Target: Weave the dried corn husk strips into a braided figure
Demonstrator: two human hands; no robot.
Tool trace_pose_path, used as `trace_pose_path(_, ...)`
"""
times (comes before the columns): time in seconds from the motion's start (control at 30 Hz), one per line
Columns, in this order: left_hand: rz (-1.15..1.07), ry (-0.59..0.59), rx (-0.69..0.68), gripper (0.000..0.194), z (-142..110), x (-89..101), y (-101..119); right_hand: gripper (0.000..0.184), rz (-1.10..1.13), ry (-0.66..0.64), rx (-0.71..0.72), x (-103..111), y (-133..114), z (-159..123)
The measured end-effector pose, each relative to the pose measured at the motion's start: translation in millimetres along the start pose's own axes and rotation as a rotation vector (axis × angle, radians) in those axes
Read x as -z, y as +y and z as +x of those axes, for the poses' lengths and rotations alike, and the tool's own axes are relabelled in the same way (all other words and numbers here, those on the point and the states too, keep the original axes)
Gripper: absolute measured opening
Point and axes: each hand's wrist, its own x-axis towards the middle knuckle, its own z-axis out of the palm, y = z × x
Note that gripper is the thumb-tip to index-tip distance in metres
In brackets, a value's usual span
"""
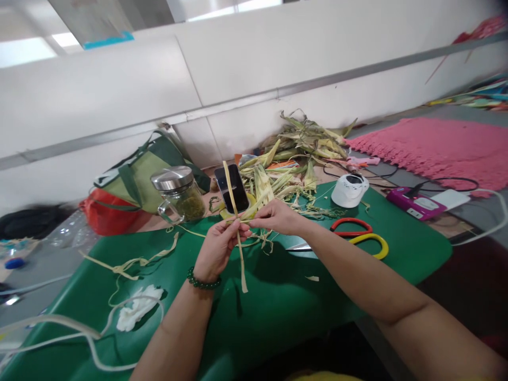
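Pale corn husk strips cross between my two hands above the green tabletop. My left hand, below a green bead bracelet, pinches the strips where they cross. One strip stands nearly upright through that grip, its lower end hanging free. My right hand is closed on the strip that runs sideways, close to the left fingertips. Behind the hands lies a heap of husk pieces. Scissors with red and yellow handles rest under my right forearm, which hides part of them.
A phone leans upright behind my hands. A lidded glass jar stands left of it, a white spool-like object to the right. A purple power strip, white cables, a crumpled tissue and a loose knotted strip lie around.
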Motion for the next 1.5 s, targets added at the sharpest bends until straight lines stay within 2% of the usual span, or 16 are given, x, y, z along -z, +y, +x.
trace_pose_path(0.17, 0.019, -0.011, 0.004, 0.026, 1, 0.9, -1, 0.043, -0.019, 0.023, 0.022, 1, 0, 1)
trace_pose_path(0.37, 0.033, 0.049, 0.019, 0.018, 0, 1.1, 2, 0.045, 0.045, 0.044, -0.020, 4, -4, 1)
trace_pose_path(0.63, -0.025, 0.075, 0.008, 0.013, -1, 0.1, 1, 0.032, 0.076, 0.085, -0.019, 4, -6, 0)
trace_pose_path(0.73, -0.022, 0.079, 0.002, 0.013, -1, -0.4, 0, 0.036, 0.058, 0.134, -0.002, 1, -3, 1)
trace_pose_path(0.87, 0.044, 0.025, 0.021, 0.020, 0, -2.7, -2, 0.034, 0.069, 0.229, 0.004, -4, -1, 4)
trace_pose_path(0.97, 0.069, 0.011, 0.039, 0.024, 0, -3.5, -4, 0.034, 0.070, 0.265, 0.034, 0, -3, 5)
trace_pose_path(1.07, 0.047, 0.085, 0.013, 0.020, 1, -2.1, -2, 0.034, 0.000, 0.133, 0.003, 15, 1, 3)
trace_pose_path(1.13, 0.013, 0.143, -0.007, 0.014, 2, -0.4, 1, 0.018, -0.176, -0.017, -0.123, 26, 8, 2)
trace_pose_path(1.17, -0.006, 0.163, -0.012, 0.011, 2, 0.3, 3, 0.019, -0.303, -0.086, -0.209, 29, 13, 2)
trace_pose_path(1.23, -0.035, 0.182, -0.015, 0.007, 2, 1.3, 6, 0.030, -0.506, -0.227, -0.298, 29, 20, 2)
trace_pose_path(1.3, -0.046, 0.178, -0.014, 0.008, 1, 1.6, 8, 0.025, -0.585, -0.344, -0.275, 21, 23, 4)
trace_pose_path(1.4, -0.052, 0.162, -0.015, 0.009, 1, 2.0, 9, 0.010, -0.601, -0.391, -0.219, 9, 21, 6)
trace_pose_path(1.5, -0.071, 0.156, -0.029, 0.007, 1, 2.9, 9, 0.017, -0.456, -0.335, -0.205, 11, 17, 5)
